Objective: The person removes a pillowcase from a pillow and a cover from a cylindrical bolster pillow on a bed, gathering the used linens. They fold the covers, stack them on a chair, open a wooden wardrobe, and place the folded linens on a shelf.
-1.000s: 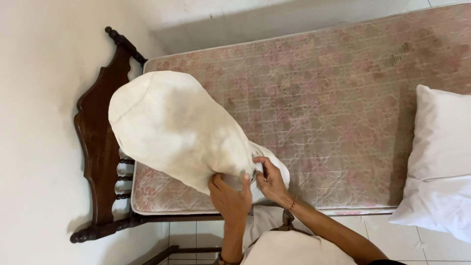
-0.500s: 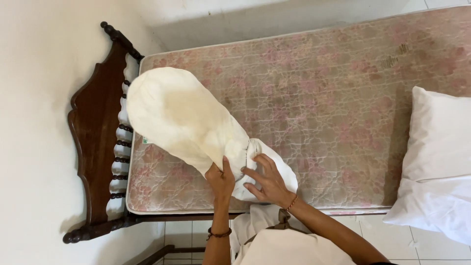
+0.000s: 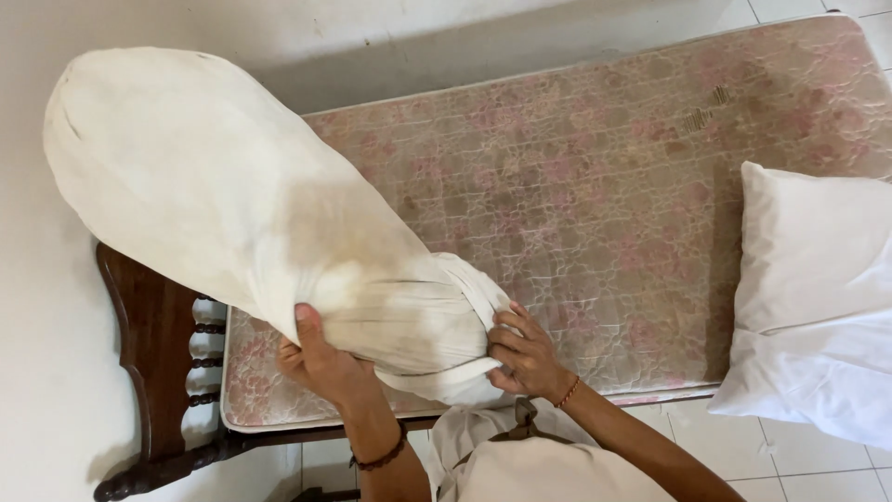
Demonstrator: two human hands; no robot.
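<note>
A large cream pillow with yellowish stains is lifted over the left end of a bare pink-patterned mattress. My left hand grips its near end from below, thumb up against the cloth. My right hand clutches the bunched, twisted cloth at that same end. The pillow slants up and away to the far left, hiding the top of the headboard.
A dark carved wooden headboard stands at the left, against a pale wall. A white pillow lies at the mattress's right end, overhanging the near edge. White floor tiles show below the bed.
The pillow has risen off the mattress and swung up toward the far left, now filling more of the view. Both hands keep hold of its near end.
</note>
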